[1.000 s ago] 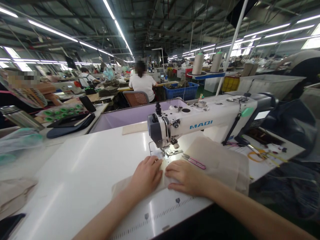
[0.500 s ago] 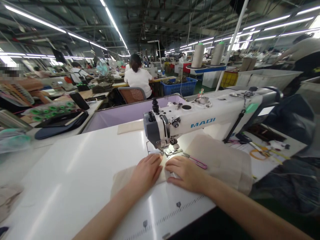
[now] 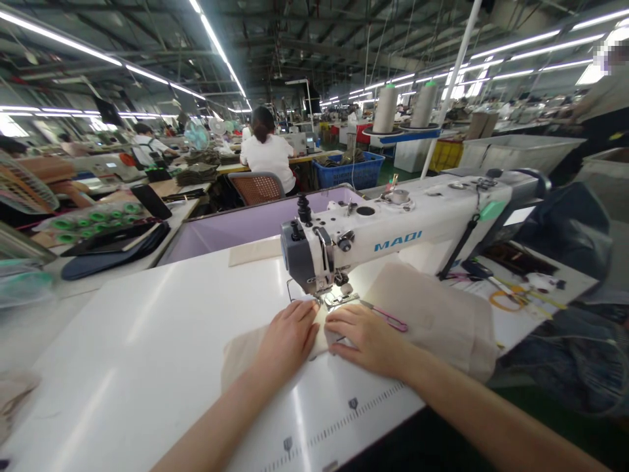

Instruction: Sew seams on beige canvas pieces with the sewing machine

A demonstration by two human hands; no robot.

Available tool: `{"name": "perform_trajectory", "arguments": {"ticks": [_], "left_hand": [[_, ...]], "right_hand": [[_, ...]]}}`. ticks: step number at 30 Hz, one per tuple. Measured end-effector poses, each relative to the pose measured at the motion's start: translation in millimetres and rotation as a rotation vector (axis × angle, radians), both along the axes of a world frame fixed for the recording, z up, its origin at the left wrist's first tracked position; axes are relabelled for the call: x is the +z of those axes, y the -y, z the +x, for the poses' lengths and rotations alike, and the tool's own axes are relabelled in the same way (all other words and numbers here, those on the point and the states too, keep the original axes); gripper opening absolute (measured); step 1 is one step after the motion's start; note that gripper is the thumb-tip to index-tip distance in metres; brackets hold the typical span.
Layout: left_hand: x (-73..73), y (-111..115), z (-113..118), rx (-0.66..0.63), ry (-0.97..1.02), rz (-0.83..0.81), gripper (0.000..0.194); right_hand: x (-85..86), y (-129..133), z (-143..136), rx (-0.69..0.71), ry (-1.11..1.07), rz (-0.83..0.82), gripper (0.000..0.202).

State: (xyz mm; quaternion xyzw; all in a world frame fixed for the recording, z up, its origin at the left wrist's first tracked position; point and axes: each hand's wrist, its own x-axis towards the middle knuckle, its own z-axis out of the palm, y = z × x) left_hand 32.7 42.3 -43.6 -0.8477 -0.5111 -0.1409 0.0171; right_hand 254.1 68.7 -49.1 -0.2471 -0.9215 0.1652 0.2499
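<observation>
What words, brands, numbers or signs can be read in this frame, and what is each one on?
"MAQI": blue letters on the arm of the sewing machine.
Ruler scale along the table's near edge: its dark markers seem to bear figures, too blurred to read.
Pale panel at the machine's right end: nothing legible.
Distant screens in the background: too small to read.

Left hand (image 3: pixel 291 333) and right hand (image 3: pixel 364 337) palms-down, close together.
</observation>
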Motion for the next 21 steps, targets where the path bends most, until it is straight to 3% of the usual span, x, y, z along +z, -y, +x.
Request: {"name": "perform_trajectory", "arguments": {"ticks": [21], "left_hand": [[0.5, -1.4, -3.1, -0.033, 0.005, 0.026, 0.032]], "right_hand": [[2.0, 1.3, -1.2, -0.007, 0.060, 0.037, 0.022]]}}
